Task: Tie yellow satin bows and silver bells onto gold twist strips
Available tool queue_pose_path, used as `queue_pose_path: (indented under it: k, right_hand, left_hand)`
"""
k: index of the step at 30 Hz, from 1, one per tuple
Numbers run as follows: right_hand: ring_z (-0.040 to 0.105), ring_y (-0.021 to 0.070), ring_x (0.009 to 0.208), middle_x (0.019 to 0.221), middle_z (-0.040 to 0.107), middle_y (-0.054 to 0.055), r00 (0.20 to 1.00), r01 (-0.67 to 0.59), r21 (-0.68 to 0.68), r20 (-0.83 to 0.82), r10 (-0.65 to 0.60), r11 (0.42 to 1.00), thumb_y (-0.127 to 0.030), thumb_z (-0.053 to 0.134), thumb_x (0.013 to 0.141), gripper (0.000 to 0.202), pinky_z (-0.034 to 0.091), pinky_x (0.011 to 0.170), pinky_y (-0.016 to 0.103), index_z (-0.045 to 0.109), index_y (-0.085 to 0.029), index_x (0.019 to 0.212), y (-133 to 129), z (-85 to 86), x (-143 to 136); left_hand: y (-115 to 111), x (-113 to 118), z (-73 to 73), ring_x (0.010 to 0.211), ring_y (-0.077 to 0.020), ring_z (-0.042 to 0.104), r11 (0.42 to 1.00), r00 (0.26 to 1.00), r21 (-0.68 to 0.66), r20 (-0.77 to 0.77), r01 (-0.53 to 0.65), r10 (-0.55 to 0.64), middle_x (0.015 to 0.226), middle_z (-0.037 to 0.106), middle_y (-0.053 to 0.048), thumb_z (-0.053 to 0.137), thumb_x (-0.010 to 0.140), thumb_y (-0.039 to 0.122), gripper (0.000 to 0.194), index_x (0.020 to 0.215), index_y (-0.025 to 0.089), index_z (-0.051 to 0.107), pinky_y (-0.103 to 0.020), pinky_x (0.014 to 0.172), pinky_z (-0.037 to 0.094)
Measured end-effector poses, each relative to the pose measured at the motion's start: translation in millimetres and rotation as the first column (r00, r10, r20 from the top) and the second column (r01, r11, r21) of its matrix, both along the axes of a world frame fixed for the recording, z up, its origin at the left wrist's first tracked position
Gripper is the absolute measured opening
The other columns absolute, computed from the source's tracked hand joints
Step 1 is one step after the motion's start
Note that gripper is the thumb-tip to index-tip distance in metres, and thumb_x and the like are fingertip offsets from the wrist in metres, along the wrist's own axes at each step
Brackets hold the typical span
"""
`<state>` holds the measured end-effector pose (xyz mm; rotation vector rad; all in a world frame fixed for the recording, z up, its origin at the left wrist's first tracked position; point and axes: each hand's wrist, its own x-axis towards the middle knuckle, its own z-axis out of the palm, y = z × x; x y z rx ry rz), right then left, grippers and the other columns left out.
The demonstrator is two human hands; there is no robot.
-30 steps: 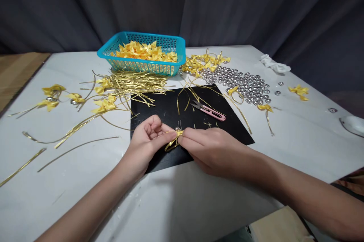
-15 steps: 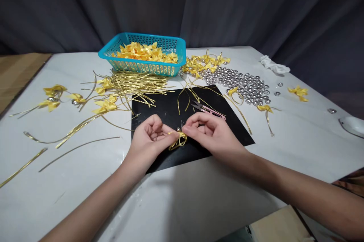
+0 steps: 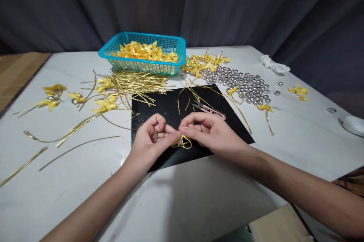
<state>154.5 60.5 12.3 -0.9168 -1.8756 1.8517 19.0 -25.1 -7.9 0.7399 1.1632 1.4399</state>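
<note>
Over the black mat [image 3: 182, 156], my left hand [image 3: 155, 134] and my right hand [image 3: 206, 130] meet with thumbs and fingertips pinched together. Between them they hold a gold cord bow [image 3: 186, 142], whose loops hang below the fingertips. The bow's upper part is hidden by my fingers. Pink-handled thread snips [image 3: 212, 112] lie on the mat just behind my right hand. Gold cords [image 3: 136, 84] are heaped behind the mat's left corner. Silver beads [image 3: 244, 84] are spread to the right, beyond the mat.
A blue basket [image 3: 142, 61] of yellow ribbon flowers stands at the back. Finished-looking yellow flowers with cords [image 3: 105, 104] lie at left, more [image 3: 204, 63] at back. A white cloth [image 3: 274, 64] and a white dish [image 3: 352, 125] are at right.
My hands have drawn closer together. The bow's loops have shifted slightly right and spread wider, and the silver bead seen between my fingertips is now hidden.
</note>
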Motion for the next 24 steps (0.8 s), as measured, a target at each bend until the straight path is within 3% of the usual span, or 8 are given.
queue_pose_path:
  k: [4,8,15,19,24]
  right_hand:
    - [0.036,0.0034,0.044,0.054,0.049,-0.006,1.000,0.000,-0.050,-0.003,0.000,0.999,-0.032,0.071,0.069,0.020,0.024,0.041,0.019,0.060,-0.015,0.072,0.8,0.0,-0.1]
    - [0.030,0.0024,0.035,0.047,0.047,-0.007,0.999,-0.007,-0.081,0.046,0.011,0.997,-0.031,0.062,0.078,0.016,0.021,0.034,0.018,0.062,-0.015,0.076,1.0,-0.5,1.3]
    - [0.037,0.0013,0.039,0.060,0.053,-0.004,0.999,0.017,0.156,-0.030,-0.013,0.988,-0.021,0.059,0.080,0.012,0.026,0.036,0.018,0.061,-0.013,0.071,-0.2,-0.4,0.9]
    - [0.034,0.0021,0.040,0.055,0.049,-0.006,0.999,-0.003,0.130,-0.040,0.009,0.991,-0.022,0.056,0.082,0.014,0.029,0.040,0.017,0.058,-0.014,0.070,-0.3,-1.7,-0.6]
    - [0.047,0.0055,0.054,0.065,0.056,-0.001,0.997,0.029,0.207,-0.071,-0.015,0.978,-0.020,0.060,0.078,0.011,0.037,0.049,0.018,0.060,-0.014,0.069,0.8,-1.9,-1.2]
  left_hand:
    - [1.3,0.7,1.4,0.056,-0.0061,0.062,1.000,0.999,-0.013,0.032,0.011,-0.011,0.058,0.064,0.006,0.069,0.070,0.012,0.036,0.067,0.018,0.034,-0.014,0.057,0.046]
    - [2.1,1.1,2.6,0.055,-0.0053,0.063,1.000,0.997,-0.014,0.083,-0.007,0.008,0.058,0.066,0.006,0.072,0.068,0.010,0.038,0.067,0.018,0.035,-0.012,0.056,0.048]
    - [2.7,2.9,3.1,0.054,-0.0058,0.064,1.000,0.996,-0.021,0.092,-0.017,0.018,0.059,0.067,0.005,0.077,0.064,0.011,0.040,0.067,0.018,0.037,-0.012,0.055,0.049]
    - [1.7,2.6,2.3,0.056,-0.0055,0.063,1.000,0.994,-0.005,0.109,-0.010,0.011,0.061,0.067,0.005,0.077,0.065,0.013,0.038,0.068,0.017,0.039,-0.013,0.057,0.049]
    - [1.4,3.7,3.1,0.055,-0.0048,0.061,0.999,0.991,-0.030,0.130,-0.021,0.025,0.058,0.065,0.006,0.077,0.066,0.017,0.037,0.068,0.018,0.040,-0.012,0.056,0.046]
